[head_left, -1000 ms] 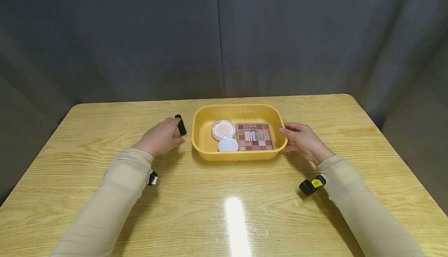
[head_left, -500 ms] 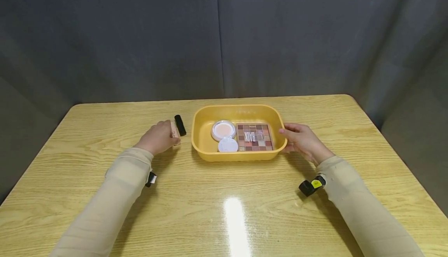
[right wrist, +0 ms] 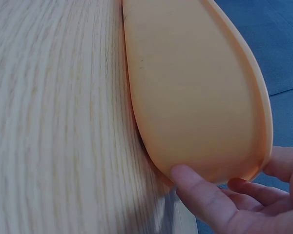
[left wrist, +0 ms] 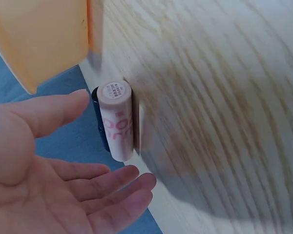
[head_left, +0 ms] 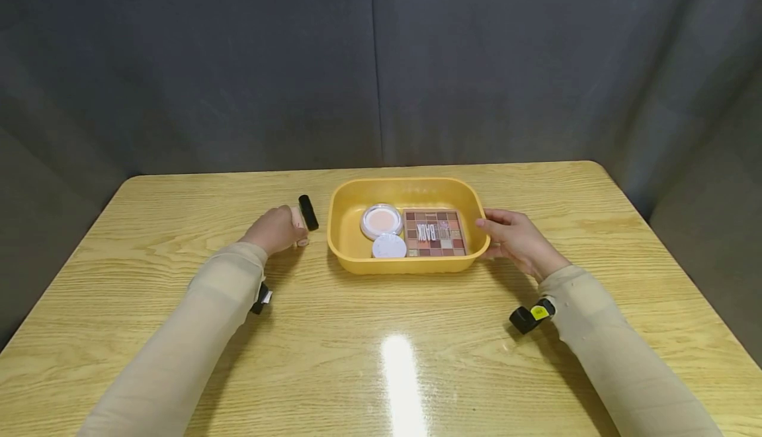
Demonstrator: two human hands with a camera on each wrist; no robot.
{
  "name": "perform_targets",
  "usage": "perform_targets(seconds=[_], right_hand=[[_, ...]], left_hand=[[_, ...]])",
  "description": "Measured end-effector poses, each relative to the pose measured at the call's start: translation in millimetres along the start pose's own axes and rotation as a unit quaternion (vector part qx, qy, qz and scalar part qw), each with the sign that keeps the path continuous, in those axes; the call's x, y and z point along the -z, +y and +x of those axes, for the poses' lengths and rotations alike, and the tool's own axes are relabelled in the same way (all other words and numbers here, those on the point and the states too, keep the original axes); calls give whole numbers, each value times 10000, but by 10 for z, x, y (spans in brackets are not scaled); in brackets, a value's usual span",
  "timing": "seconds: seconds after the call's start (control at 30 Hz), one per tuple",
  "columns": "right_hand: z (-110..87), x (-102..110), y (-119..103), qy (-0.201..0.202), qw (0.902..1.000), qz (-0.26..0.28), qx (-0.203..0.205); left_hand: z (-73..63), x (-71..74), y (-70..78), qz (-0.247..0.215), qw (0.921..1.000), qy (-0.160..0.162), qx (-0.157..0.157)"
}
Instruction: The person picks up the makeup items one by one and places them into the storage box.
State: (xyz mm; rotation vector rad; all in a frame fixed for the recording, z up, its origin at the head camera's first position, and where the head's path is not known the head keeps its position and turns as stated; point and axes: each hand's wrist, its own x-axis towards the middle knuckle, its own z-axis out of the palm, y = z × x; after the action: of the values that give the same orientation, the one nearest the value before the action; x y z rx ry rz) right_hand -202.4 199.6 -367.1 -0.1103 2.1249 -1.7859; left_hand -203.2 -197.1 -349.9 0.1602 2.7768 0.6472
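In the head view my left hand (head_left: 274, 230) is at the left of the yellow plastic tub (head_left: 405, 266). Its thumb and fingers are spread apart on either side of a pale pink cosmetic tube (left wrist: 118, 129) with pink lettering, and a gap shows between them and it in the left wrist view. A black stick-shaped item (head_left: 307, 213) lies right beside the tube. My right hand (head_left: 516, 240) grips the tub's right end, thumb over the rim and fingers against the outer wall. Inside the tub are a round compact (head_left: 381, 221), a white round case (head_left: 389, 246) and an eyeshadow palette (head_left: 434, 233).
The wooden table (head_left: 333, 357) runs back to a dark grey curtain (head_left: 250, 73). A black wrist camera (head_left: 532, 315) sits on the right wrist.
My left fingers have shifted around the pink tube, which was mostly covered a second ago and shows more now. The right hand and the tub stay in place.
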Motion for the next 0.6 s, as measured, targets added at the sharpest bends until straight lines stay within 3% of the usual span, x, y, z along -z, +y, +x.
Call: perform_targets(seconds=[0.43,0.6], right_hand=[[16,2,-2,15,9999,79,-61],[15,7,-8,1,9999,115,-75]], left_hand=[[126,45,5,179,9992,-195,291],[315,-6,-101,265,9976,-320,560]])
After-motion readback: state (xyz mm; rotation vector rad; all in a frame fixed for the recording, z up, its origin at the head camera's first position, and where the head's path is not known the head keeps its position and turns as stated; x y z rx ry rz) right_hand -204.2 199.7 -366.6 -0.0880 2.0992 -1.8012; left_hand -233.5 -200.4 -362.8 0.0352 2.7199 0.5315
